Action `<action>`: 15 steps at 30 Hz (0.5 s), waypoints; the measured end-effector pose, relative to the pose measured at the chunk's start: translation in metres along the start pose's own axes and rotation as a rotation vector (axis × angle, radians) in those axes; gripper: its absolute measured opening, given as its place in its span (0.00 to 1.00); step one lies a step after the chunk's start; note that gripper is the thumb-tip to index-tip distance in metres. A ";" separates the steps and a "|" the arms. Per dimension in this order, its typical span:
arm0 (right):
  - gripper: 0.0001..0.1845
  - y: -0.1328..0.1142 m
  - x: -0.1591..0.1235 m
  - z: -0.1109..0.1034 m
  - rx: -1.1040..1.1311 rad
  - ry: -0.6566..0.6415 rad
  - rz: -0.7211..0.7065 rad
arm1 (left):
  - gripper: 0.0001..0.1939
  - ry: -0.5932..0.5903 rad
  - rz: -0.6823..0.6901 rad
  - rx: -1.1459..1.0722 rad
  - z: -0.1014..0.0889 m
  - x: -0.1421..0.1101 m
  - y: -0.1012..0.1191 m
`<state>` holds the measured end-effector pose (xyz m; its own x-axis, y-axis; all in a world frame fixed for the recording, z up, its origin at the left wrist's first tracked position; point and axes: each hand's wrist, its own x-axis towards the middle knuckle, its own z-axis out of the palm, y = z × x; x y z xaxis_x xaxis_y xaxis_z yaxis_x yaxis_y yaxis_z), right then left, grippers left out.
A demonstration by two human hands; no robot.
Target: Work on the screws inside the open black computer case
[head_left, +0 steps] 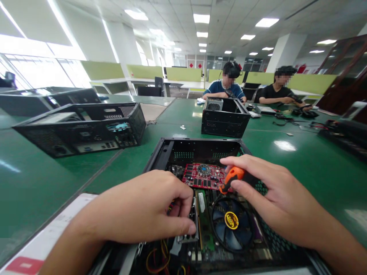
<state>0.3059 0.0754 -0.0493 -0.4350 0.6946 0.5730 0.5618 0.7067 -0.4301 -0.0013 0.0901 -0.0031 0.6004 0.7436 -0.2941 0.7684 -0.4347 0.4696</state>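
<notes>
With the red card [195, 180] and fan [231, 220] apparently still fitted in the case [202, 146], the right hand [276, 194] grips an orange-handled tool [234, 175], the left hand's [157, 202] hold unclear.

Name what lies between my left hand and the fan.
In the head view: a metal edge and a green circuit board with a white label.

The bare left forearm [73, 242] slanted up from the lower left, the left hand [143, 204] near centre, fingers [187, 194] curled under. The right forearm [340, 233] slanted from the lower right; the right hand [279, 193] faced left, index finger above thumb.
</notes>
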 end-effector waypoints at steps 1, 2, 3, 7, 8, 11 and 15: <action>0.20 0.000 -0.001 0.000 -0.004 -0.004 -0.007 | 0.14 0.001 0.000 -0.002 0.000 0.000 0.001; 0.23 -0.001 -0.001 0.000 -0.007 -0.009 -0.008 | 0.14 0.005 0.000 -0.002 -0.001 0.000 0.001; 0.24 -0.001 -0.001 0.000 -0.006 -0.016 -0.003 | 0.14 0.012 0.001 -0.002 -0.001 0.001 0.002; 0.18 -0.003 0.000 -0.001 0.024 -0.047 0.037 | 0.14 0.013 0.010 -0.013 -0.001 0.002 0.002; 0.16 -0.003 0.001 -0.002 0.034 -0.049 0.041 | 0.14 0.011 0.014 -0.014 -0.001 0.002 0.001; 0.13 -0.003 0.000 -0.005 0.084 -0.036 0.043 | 0.15 0.007 0.010 -0.007 -0.001 0.002 0.001; 0.13 -0.006 -0.004 -0.014 0.215 -0.020 0.040 | 0.14 -0.004 -0.007 -0.006 0.000 0.001 0.000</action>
<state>0.3143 0.0662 -0.0397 -0.4301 0.7237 0.5397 0.4169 0.6895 -0.5923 -0.0006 0.0913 -0.0030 0.5963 0.7442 -0.3009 0.7710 -0.4264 0.4730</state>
